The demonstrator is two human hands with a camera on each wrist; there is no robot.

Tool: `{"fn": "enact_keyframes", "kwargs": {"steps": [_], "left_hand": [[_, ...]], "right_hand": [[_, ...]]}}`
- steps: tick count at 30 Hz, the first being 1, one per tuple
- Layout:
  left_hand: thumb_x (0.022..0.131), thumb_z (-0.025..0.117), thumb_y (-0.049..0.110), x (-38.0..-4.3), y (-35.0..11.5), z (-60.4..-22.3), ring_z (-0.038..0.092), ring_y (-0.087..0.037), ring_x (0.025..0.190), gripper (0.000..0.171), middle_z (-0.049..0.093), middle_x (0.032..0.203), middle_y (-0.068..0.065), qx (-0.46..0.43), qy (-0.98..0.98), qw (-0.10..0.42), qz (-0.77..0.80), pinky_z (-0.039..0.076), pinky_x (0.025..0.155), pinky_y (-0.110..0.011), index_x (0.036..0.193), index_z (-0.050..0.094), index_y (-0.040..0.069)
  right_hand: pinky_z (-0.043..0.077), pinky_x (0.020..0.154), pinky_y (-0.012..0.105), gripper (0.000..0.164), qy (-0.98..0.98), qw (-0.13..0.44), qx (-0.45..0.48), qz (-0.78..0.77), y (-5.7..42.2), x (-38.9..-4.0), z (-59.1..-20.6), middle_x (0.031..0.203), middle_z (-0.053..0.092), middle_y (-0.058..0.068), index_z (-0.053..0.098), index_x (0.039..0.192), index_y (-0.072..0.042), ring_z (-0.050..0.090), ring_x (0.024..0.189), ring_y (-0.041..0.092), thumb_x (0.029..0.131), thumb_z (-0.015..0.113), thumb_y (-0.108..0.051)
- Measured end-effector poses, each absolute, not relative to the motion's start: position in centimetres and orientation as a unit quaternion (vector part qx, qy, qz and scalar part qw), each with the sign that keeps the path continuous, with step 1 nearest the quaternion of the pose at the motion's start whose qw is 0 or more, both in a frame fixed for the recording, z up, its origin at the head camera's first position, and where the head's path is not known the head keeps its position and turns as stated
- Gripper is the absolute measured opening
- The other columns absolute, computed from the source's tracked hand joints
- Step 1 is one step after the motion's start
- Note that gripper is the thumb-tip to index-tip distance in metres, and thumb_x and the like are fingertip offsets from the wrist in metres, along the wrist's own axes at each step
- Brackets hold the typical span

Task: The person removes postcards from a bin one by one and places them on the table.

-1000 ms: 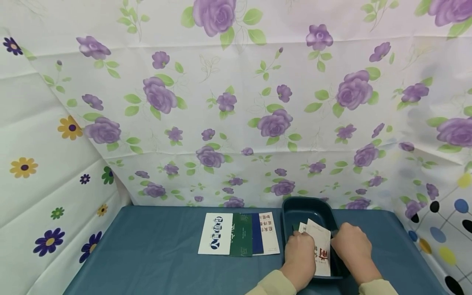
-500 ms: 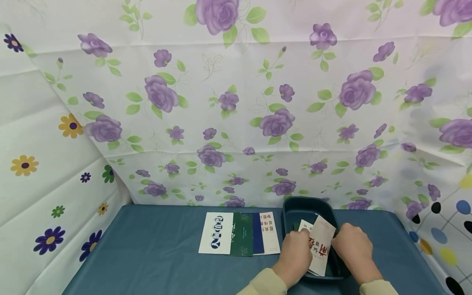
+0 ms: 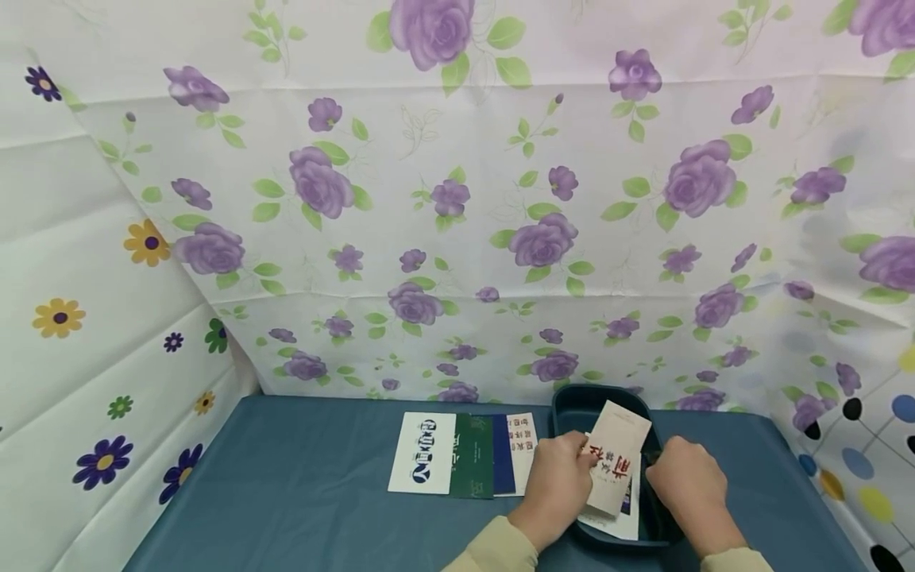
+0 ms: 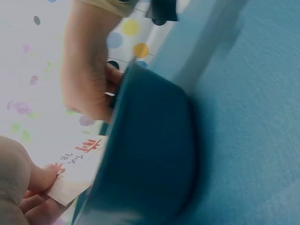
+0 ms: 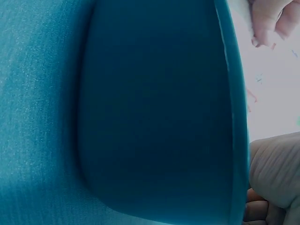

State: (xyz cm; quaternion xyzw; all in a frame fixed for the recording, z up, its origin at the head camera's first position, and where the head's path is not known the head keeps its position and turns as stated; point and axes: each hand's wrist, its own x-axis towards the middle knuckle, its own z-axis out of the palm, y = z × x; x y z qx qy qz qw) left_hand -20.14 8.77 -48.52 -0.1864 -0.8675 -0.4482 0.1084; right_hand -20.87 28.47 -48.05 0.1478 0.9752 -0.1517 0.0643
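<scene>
Left hand [image 3: 559, 477]: pinching the cream card [image 3: 620, 457] by its left edge, with thumb on the lettered face and fingers underneath in the left wrist view.
Right hand [image 3: 688, 481]: curled at the right rim of the tray [image 3: 581, 407], gripping it; cannot tell exactly where every fingertip sits.
Cream card: held over the tray, tilted, with upper end leaning to the right in the head view; marked with red and dark lettering.
Lower card [image 3: 625, 526]: lying in the near part of the tray, partly covered by the cream card; white, with a dark blue patch.
Tray: dark teal, with rounded corners, standing on the right part of the table [image 3: 300, 485].
Row of cards: overlapping flat to the left of the tray; from left to right, white card [image 3: 423, 453] with blue print, green card [image 3: 472, 457], blue card [image 3: 503, 453], pale card [image 3: 523, 449] with reddish lettering, just beside the left hand.
Sleeves [image 3: 496, 548]: pale yellow-green.
Backdrop [image 3: 472, 334]: white, printed with purple roses and green leaves.
</scene>
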Motion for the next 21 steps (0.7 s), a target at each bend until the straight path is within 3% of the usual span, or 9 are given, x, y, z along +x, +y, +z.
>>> {"fn": "enact_keyframes", "kwargs": {"steps": [6,9,13,17,21], "left_hand": [[0.086,0.065,0.013,-20.7,6.7,-47.5,0.05,0.008,0.062,0.01,0.061,0.077,0.013,-0.167,-0.838,0.141,-0.5,0.04,0.05,-0.014,0.096,0.067,0.014],[0.087,0.065,0.014,-21.0,5.2,-47.1,0.05,0.006,0.058,0.01,0.061,0.075,0.012,-0.157,-0.832,0.156,-0.509,0.04,0.048,-0.016,0.096,0.067,0.013],[0.088,0.065,0.015,-21.3,2.8,-46.5,0.055,0.001,0.059,0.013,0.062,0.076,0.008,-0.134,-0.826,0.158,-0.524,0.043,0.048,-0.019,0.1,0.067,0.012],[0.086,0.066,0.012,-21.9,-0.1,-45.9,0.059,-0.005,0.062,0.012,0.063,0.076,0.006,-0.112,-0.821,0.175,-0.531,0.045,0.048,-0.021,0.098,0.067,0.01],[0.085,0.068,0.015,-22.5,-3.2,-45.7,0.057,-0.004,0.059,0.011,0.063,0.073,0.007,-0.088,-0.835,0.203,-0.504,0.045,0.047,-0.023,0.095,0.068,0.011]], "right_hand": [[0.041,0.047,0.039,0.021,0.975,0.07,0.151,-0.146,28.6,-21.2,-47.9,0.07,0.055,0.01,0.06,0.085,0.001,0.051,0.059,0.023,0.079,0.063,-0.019],[0.039,0.047,0.038,0.016,0.973,0.074,0.147,-0.159,28.9,-21.1,-47.8,0.066,0.051,0.008,0.058,0.075,-0.004,0.049,0.058,0.023,0.08,0.062,-0.019],[0.033,0.045,0.034,0.023,0.97,0.081,0.141,-0.18,29.4,-20.9,-47.6,0.058,0.04,0.004,0.049,0.063,-0.01,0.043,0.053,0.021,0.081,0.06,-0.018],[0.032,0.043,0.032,0.025,0.967,0.095,0.128,-0.201,29.8,-20.8,-47.6,0.056,0.038,0.003,0.046,0.061,-0.011,0.041,0.049,0.019,0.083,0.057,-0.017],[0.034,0.044,0.031,0.031,0.961,0.108,0.114,-0.227,30.2,-20.9,-47.6,0.054,0.04,0.003,0.042,0.059,-0.013,0.044,0.047,0.019,0.086,0.055,-0.019]]}}
